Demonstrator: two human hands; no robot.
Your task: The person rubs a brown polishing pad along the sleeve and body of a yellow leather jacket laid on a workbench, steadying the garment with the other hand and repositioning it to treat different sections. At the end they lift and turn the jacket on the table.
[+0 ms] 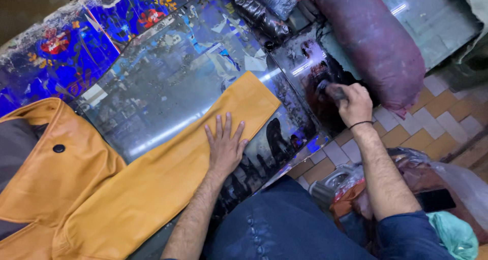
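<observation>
Left hand [224, 144]: flat, palm down, fingers spread wide, pressing on the mustard-yellow jacket sleeve [168, 173]; holds nothing, only bears down.
Right hand [354, 103]: closed in a fist around a small dark applicator [331, 91] (brush or dauber, cannot tell which; only its stub end shows past the knuckles); thin dark band at the wrist.
Applicator tip: rests on a dark wet-looking smear [317, 79] on the glass, near the right end of the sheet.
Sleeve: lies diagonally across the glass sheet [168, 87], cuff end toward upper right, well apart from the right hand.
Jacket body [46, 184]: left of the sleeve, one dark button [59, 148] visible; grey lining showing at the frame's left edge; lower part cut off.
Glass sheet: reflective, stained, strip-light glare across it; what lies beneath is hard to read through the reflections.
Blue floral covering [66, 52]: under and beyond the glass at upper left, partly hidden.
Purplish bolster [376, 41]: upper right, just beside the right hand; top end out of frame.
Dark crinkled bottles [262, 8]: top centre, contents not legible.
Floor [432, 118]: tan and white tiles at right.
Plastic bags [442, 189]: lower right by the knee, contents unclear; flat dark object on top.
</observation>
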